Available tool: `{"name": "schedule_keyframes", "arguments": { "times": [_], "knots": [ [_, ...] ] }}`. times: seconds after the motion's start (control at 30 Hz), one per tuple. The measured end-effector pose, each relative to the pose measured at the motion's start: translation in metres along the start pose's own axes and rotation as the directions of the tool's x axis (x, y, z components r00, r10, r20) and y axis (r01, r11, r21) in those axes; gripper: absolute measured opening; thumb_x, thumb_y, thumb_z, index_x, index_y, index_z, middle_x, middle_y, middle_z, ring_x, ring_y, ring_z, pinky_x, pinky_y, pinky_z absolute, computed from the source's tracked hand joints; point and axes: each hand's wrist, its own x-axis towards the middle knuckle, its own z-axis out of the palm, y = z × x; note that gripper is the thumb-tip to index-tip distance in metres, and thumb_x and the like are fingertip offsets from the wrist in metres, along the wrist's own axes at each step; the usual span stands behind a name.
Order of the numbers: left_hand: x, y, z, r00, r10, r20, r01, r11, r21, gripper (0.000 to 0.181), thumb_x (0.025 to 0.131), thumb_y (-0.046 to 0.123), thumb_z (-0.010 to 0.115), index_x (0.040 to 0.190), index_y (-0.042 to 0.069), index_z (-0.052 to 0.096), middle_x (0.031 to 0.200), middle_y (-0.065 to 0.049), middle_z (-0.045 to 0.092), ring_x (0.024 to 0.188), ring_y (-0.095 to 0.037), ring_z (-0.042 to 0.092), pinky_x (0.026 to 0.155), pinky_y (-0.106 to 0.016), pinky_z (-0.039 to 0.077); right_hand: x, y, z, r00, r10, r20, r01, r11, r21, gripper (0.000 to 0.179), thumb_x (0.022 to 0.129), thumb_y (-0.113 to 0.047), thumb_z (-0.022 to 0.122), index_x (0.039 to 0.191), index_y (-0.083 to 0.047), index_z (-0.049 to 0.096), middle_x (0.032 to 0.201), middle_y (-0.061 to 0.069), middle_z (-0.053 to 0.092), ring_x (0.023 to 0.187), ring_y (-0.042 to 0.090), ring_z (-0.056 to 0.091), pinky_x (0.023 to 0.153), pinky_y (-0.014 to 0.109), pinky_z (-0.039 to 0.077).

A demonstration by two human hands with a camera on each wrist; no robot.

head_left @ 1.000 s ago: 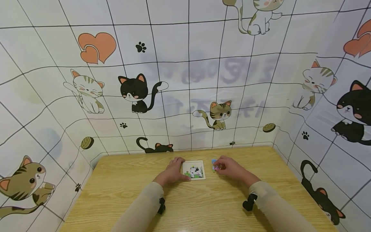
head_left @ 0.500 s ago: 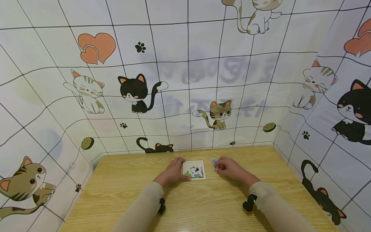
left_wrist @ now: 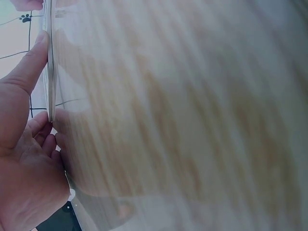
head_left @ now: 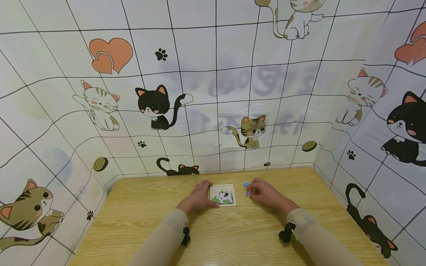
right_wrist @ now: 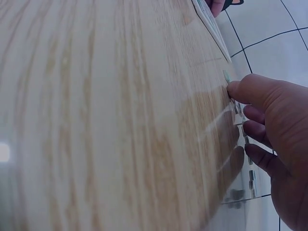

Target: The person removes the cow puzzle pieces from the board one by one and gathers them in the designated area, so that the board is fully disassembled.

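Our left hand (head_left: 198,196) clamped on puzzle tray (head_left: 234,196), right hand (head_left: 265,193) apart from it.
Puzzle pieces (head_left: 246,185) at right hand's fingertips; we can't tell if pinched.

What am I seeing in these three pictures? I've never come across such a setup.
There is no robot: these are a person's bare left hand and right hand. The wide picture comes from a camera worn on the head, looking forward and down. The two close-ups come from the left wrist camera and right wrist camera, each showing its own hand. On the wood-grain table lies a square puzzle frame, partly filled with a cow jigsaw. The left hand holds the frame's left side. Loose blue and pink puzzle pieces are to its right, at the right hand; whether one is pinched is unclear.
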Motion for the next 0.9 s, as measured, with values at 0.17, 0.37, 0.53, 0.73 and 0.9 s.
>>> {"name": "schedule_keyframes", "arguments": {
  "times": [0.17, 0.37, 0.53, 0.73, 0.9],
  "knots": [
    [-0.001, 0.001, -0.001, 1.0, -0.004, 0.004, 0.005, 1.0, -0.009, 0.1, 0.087, 0.044, 0.097, 0.161, 0.003, 0.045, 0.166, -0.014, 0.041, 0.15, -0.039, 0.04, 0.126, -0.06, 0.033, -0.001, -0.002, 0.001, 1.0, -0.001, -0.011, 0.001, 1.0, 0.002, 0.017, 0.103, -0.008, 0.079, 0.12, -0.004, 0.079, 0.113, 0.01, 0.064, 0.101, 0.028, 0.062, 0.089, 0.048, 0.054],
    [0.0, -0.001, 0.001, 1.0, -0.016, 0.0, 0.016, 1.0, -0.014, 0.1, 0.087, 0.045, 0.097, 0.161, 0.004, 0.045, 0.166, -0.013, 0.041, 0.151, -0.037, 0.04, 0.127, -0.059, 0.033, 0.005, -0.015, 0.008, 1.0, 0.001, -0.01, -0.001, 0.998, 0.055, 0.022, 0.106, -0.011, 0.077, 0.125, 0.0, 0.077, 0.113, 0.009, 0.065, 0.094, 0.019, 0.062, 0.083, 0.036, 0.056],
    [0.001, -0.001, 0.001, 1.0, -0.015, 0.001, 0.015, 1.0, -0.019, 0.099, 0.087, 0.045, 0.097, 0.161, 0.005, 0.046, 0.167, -0.013, 0.041, 0.151, -0.038, 0.04, 0.127, -0.059, 0.033, 0.017, -0.028, 0.017, 0.999, -0.033, 0.004, 0.033, 0.999, 0.043, 0.025, 0.104, -0.014, 0.081, 0.125, 0.0, 0.076, 0.113, 0.01, 0.064, 0.092, 0.019, 0.061, 0.082, 0.033, 0.056],
    [0.003, -0.005, 0.004, 1.0, 0.0, -0.01, 0.0, 1.0, -0.007, 0.096, 0.088, 0.047, 0.095, 0.16, 0.003, 0.047, 0.165, -0.014, 0.042, 0.149, -0.039, 0.041, 0.125, -0.059, 0.035, 0.029, -0.04, 0.029, 0.999, -0.036, 0.035, 0.036, 0.999, 0.015, 0.03, 0.103, -0.018, 0.082, 0.127, -0.002, 0.075, 0.119, 0.01, 0.064, 0.099, 0.028, 0.062, 0.086, 0.038, 0.056],
    [0.005, -0.009, 0.004, 1.0, 0.008, -0.008, -0.008, 1.0, -0.001, 0.099, 0.087, 0.051, 0.095, 0.159, 0.003, 0.046, 0.165, -0.016, 0.042, 0.148, -0.041, 0.041, 0.124, -0.061, 0.036, 0.04, -0.05, 0.039, 0.998, -0.022, 0.063, 0.024, 0.999, -0.032, 0.036, 0.102, -0.024, 0.084, 0.131, -0.004, 0.073, 0.12, 0.009, 0.064, 0.101, 0.025, 0.062, 0.089, 0.043, 0.054]
  ]
}}
